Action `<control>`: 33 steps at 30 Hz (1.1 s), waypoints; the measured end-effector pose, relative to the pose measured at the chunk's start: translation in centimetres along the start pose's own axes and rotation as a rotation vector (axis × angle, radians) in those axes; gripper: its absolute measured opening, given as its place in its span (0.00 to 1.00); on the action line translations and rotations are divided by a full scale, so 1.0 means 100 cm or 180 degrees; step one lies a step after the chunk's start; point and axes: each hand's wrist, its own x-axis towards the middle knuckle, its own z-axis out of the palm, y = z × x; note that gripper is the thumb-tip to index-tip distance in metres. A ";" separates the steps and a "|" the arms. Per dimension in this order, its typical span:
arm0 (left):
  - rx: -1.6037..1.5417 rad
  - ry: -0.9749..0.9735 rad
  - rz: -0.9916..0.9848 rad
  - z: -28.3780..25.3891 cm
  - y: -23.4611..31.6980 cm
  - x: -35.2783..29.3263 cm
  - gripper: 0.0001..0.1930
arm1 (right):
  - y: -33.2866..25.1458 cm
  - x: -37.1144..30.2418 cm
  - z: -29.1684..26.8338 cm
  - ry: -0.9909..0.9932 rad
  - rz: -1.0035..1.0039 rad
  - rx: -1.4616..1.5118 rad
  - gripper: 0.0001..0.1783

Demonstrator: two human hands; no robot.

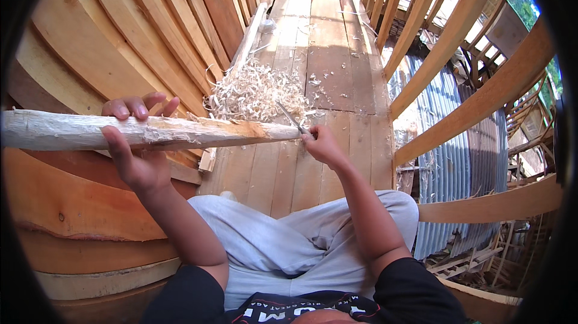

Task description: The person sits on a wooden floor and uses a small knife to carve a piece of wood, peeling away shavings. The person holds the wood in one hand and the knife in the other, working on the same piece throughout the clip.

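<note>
A pale, roughly peeled wooden pole (198, 132) lies level across the view, running in from the left edge and tapering to a point near the middle. My left hand (139, 143) supports it from below, thumb on the near side and fingers showing over the far side. In my right hand (323, 145) is a knife (289, 115), its blade pointing away and to the left. The fist is closed on its handle, right beside the pole's thin tip. Whether the blade touches the wood I cannot tell.
A heap of curled wood shavings (259, 92) lies on the plank floor (343, 83) beyond the pole. Upright boards (102, 35) line the left side. Curved wooden posts (442, 68) stand on the right, with corrugated metal sheets (445, 161) below them. My crossed legs (259, 233) are close by.
</note>
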 end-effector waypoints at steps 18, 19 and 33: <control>0.0355 0.0624 0.0408 -0.011 0.058 -0.017 0.17 | 0.034 0.026 -0.024 0.0168 -0.0286 -0.1061 0.11; 0.0428 0.0627 0.0419 -0.017 0.063 -0.019 0.17 | 0.031 0.023 -0.032 -0.0040 -0.0229 -0.1225 0.11; 0.1006 -0.0105 0.0508 -0.039 0.063 -0.014 0.31 | 0.095 0.057 -0.035 0.0381 -0.0084 -0.1617 0.14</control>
